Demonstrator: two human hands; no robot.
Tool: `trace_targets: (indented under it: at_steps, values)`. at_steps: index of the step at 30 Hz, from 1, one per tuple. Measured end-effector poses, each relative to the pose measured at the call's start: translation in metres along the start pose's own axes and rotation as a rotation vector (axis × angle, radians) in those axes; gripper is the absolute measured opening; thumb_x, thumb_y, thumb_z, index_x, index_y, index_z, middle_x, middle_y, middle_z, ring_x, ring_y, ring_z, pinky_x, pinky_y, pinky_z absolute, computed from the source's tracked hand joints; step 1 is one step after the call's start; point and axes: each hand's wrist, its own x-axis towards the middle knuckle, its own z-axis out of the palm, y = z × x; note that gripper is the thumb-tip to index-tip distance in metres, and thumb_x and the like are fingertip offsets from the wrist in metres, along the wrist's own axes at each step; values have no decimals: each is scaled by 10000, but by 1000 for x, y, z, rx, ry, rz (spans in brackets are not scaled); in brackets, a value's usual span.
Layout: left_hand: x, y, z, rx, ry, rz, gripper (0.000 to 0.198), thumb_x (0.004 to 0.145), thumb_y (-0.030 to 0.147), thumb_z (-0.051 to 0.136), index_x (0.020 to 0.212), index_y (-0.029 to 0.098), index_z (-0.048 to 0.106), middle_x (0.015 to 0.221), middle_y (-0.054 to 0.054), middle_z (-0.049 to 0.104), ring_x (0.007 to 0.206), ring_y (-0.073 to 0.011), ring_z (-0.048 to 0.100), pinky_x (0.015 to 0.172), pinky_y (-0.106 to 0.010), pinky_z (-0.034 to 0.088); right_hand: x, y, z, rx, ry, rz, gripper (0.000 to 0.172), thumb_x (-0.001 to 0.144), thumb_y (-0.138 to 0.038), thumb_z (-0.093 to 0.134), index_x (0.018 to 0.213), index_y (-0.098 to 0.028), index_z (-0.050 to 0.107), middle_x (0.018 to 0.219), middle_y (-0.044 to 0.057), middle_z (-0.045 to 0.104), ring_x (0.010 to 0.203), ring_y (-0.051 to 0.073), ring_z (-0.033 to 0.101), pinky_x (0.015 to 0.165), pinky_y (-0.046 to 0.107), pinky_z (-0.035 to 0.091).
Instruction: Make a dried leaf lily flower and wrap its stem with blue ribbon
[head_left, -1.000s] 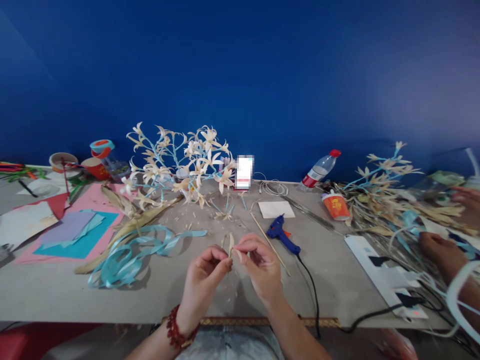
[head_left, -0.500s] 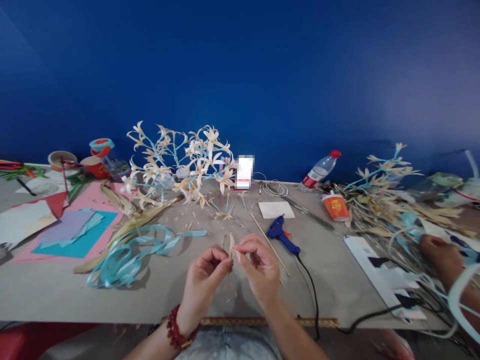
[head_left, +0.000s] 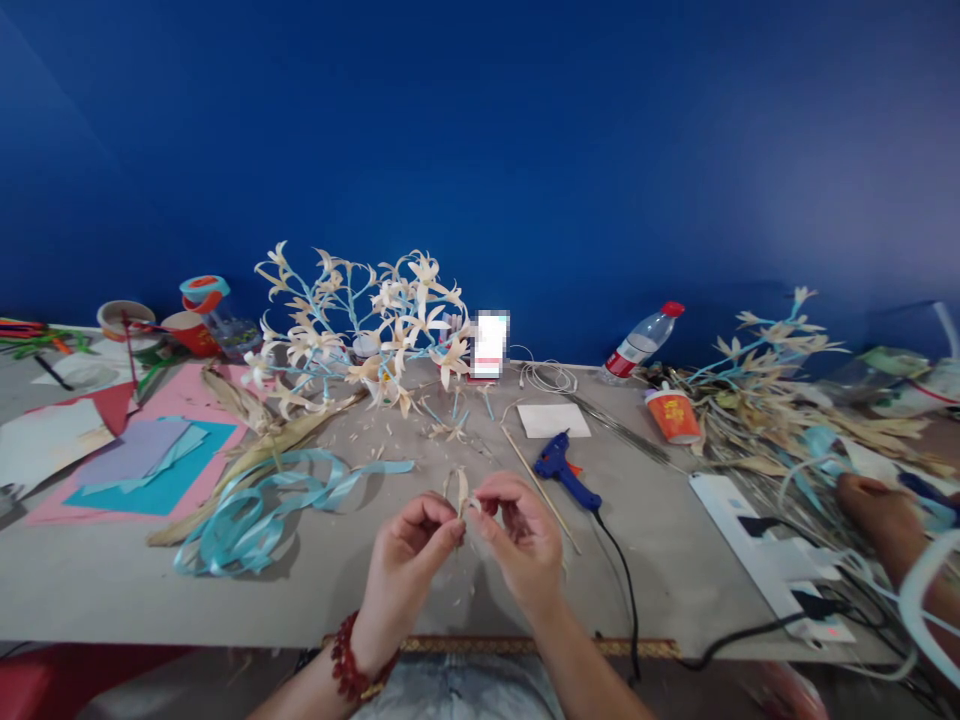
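Over the front middle of the table, my left hand [head_left: 416, 540] is closed in a pinch on the base of a small dried-husk flower [head_left: 462, 487], whose pale petals point up. Close beside it, my right hand [head_left: 523, 545] pinches the pale curled tip of a petal at the flower's right side. Fingers hide much of the flower's lower part. Beyond the hands lie husk scraps [head_left: 448, 432] and short blue stem pieces. A blue glue gun [head_left: 566, 472] rests to the right, beside a thin stick [head_left: 541, 490].
Finished husk flowers on blue stems [head_left: 360, 330] stand at the back. Light-blue ribbon [head_left: 247, 515] and coloured paper [head_left: 161, 485] lie left. Right are a bottle [head_left: 637, 345], an orange cup [head_left: 673, 415], a power strip [head_left: 739, 530] with cables, and another person's hand [head_left: 881, 515].
My right fingertips have shifted slightly away from the flower, and a pale curled petal tip now shows between them. My left hand stays in place. The other person's hand moved slightly.
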Motion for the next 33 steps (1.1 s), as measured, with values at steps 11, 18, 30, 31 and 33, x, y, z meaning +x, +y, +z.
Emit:
trace_targets:
  at_steps: [11, 18, 30, 31, 33]
  values:
    - [-3, 2, 0, 42, -57, 28, 162, 832, 273, 705, 723, 164, 654, 714, -9, 597, 689, -128, 530, 648, -219, 425, 6, -1, -7, -44, -104, -47, 71, 844, -229, 689, 797, -226, 636, 794, 16, 608, 738, 171, 558, 674, 299, 447]
    - [-4, 1, -3, 47, -90, 35, 140, 842, 259, 697, 741, 169, 663, 731, -8, 605, 702, -124, 536, 661, -214, 424, 10, -6, -14, -30, -183, -56, 47, 841, -212, 691, 808, -224, 659, 788, 15, 618, 730, 163, 562, 657, 282, 448]
    - [-4, 0, -3, -25, -119, -16, 166, 820, 276, 723, 722, 159, 657, 714, -8, 598, 688, -127, 532, 655, -223, 415, 12, -13, -13, 80, -216, 50, 83, 829, -254, 705, 782, -211, 653, 750, 3, 606, 663, 142, 540, 599, 254, 430]
    - [-4, -1, -3, -36, -123, -30, 169, 818, 280, 725, 724, 159, 654, 714, -6, 595, 688, -126, 530, 657, -224, 413, 12, -13, -13, 71, -216, 45, 77, 830, -247, 704, 782, -212, 654, 750, 2, 607, 664, 142, 538, 601, 254, 426]
    - [-4, -2, -3, -53, -125, -54, 168, 817, 283, 727, 732, 159, 651, 720, -5, 596, 692, -126, 529, 666, -227, 413, 11, -12, -14, 69, -217, 31, 63, 829, -232, 701, 788, -215, 656, 752, 0, 606, 675, 143, 539, 610, 254, 425]
